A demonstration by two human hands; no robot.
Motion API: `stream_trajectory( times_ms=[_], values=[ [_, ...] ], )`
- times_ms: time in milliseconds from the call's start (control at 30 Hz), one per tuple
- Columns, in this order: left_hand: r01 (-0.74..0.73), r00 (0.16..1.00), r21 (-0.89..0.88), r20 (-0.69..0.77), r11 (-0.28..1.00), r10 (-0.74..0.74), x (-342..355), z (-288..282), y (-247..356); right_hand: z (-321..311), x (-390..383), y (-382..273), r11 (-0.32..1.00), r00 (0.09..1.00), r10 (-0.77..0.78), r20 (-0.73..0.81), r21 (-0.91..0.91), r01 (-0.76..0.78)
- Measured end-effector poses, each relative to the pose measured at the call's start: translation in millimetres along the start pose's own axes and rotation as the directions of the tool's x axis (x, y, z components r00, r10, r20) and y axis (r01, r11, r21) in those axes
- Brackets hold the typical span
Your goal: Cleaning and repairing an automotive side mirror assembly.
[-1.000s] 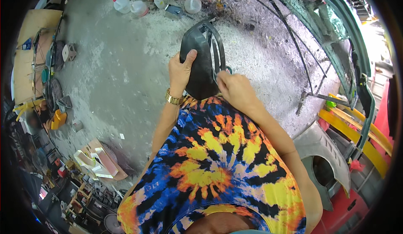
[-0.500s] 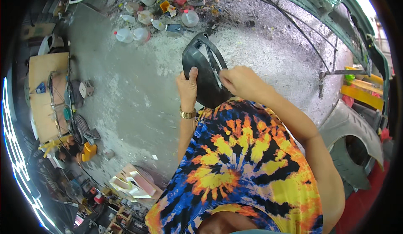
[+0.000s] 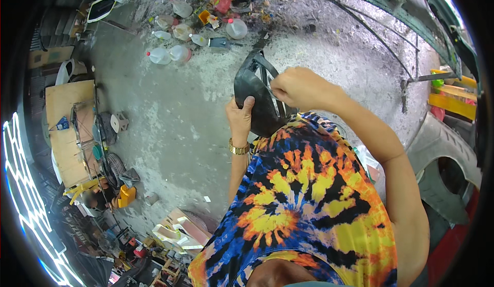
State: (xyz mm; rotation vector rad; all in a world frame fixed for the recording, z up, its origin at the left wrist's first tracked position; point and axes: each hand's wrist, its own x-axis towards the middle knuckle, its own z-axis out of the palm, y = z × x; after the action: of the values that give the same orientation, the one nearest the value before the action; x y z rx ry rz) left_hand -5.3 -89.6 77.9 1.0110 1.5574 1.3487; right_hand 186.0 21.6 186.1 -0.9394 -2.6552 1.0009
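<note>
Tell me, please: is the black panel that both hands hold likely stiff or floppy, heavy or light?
Probably fairly stiff: the black panel keeps its curved shape, though the left hand grips only its edge. Likely light for its size, since it looks thin and is held up off the floor. The right hand closes on its upper part.

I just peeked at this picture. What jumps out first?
The bright tie-dye shirt fills the lower middle. Just above it, the left hand and right hand both grip a black curved car part. Plastic jugs lie scattered on the concrete floor at the top left.
</note>
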Motion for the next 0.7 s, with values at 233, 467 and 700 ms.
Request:
stream_trajectory(
  times_ms=[233,467,700],
  values=[
    [0.027,0.998,0.026,-0.063,0.999,-0.025,10,-2,-9,32,-4,8,1.000,1.000,0.004,-0.018,0.010,-0.004],
    [0.107,0.978,-0.054,-0.172,0.993,-0.115,3,-5,-9,67,-21,1,1.000,0.997,0.013,-0.071,0.023,-0.011],
    [0.166,0.957,-0.172,-0.211,0.971,-0.201,7,3,-6,74,-19,7,0.996,0.990,-0.023,-0.140,0.081,0.035]
  ],
)
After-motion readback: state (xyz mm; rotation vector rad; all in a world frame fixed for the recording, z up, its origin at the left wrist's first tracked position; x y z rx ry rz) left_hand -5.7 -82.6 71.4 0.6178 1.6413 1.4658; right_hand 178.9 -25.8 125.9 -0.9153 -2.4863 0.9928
